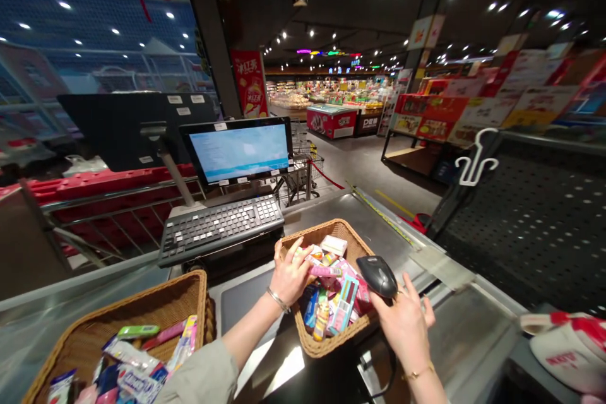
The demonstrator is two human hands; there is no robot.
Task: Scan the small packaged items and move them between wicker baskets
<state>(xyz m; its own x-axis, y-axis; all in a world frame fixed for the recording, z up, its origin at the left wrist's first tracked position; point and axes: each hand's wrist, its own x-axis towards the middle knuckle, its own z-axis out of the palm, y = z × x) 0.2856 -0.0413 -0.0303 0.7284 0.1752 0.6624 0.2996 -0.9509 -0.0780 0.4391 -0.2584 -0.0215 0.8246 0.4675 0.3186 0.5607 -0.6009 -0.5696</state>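
Note:
My left hand (293, 271) is over the wicker basket (310, 346) in the middle of the counter. Between its thumb and fingers is a slim pink pack (326, 271) with a barcode at its right end. A black barcode scanner (377, 274) is in my right hand (408, 322), above the basket's right rim, its head pointing left toward the pack. Small packaged goods fill the basket: a light-blue and pink box (344, 304), a yellow bottle (320, 320) and a white box (334, 245) show among them.
A second wicker basket (201, 303) with several wrapped goods stands front left. Behind are a keyboard (222, 227) and a lit monitor (241, 150). A black perforated panel (530, 221) rises at right, near a white and red bag (570, 353). The scanner's cord hangs below my right hand.

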